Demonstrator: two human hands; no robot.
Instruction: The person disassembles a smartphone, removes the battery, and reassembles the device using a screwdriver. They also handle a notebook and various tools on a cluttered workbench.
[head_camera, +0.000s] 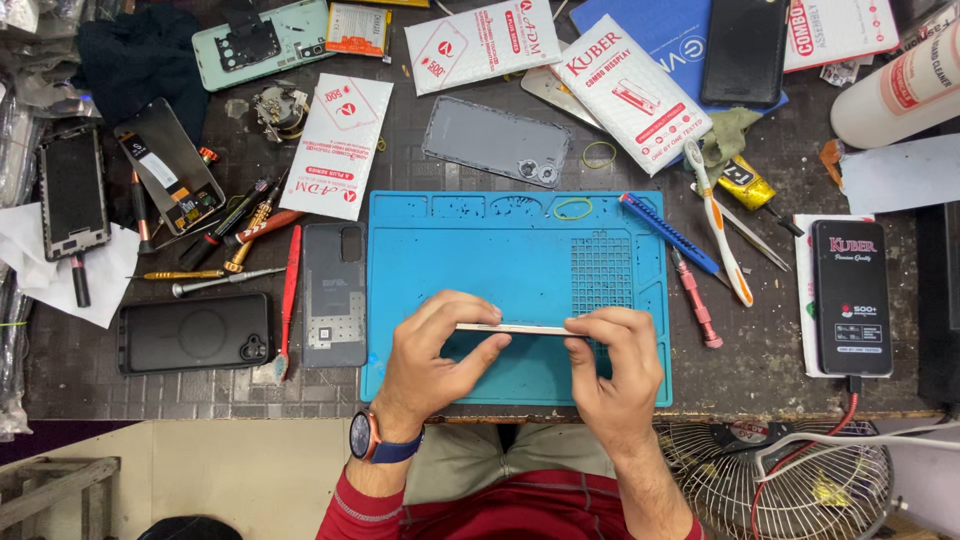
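Both hands are gripping a thin, pale, edge-on phone panel (515, 328) above the blue silicone repair mat (470, 250).

The panel's long axis is running left to right between the hands, level and just above the mat's near half. The left hand (435, 350) is pinching its left end, the right hand (615, 355) its right end; both are clamped on it and equally near.
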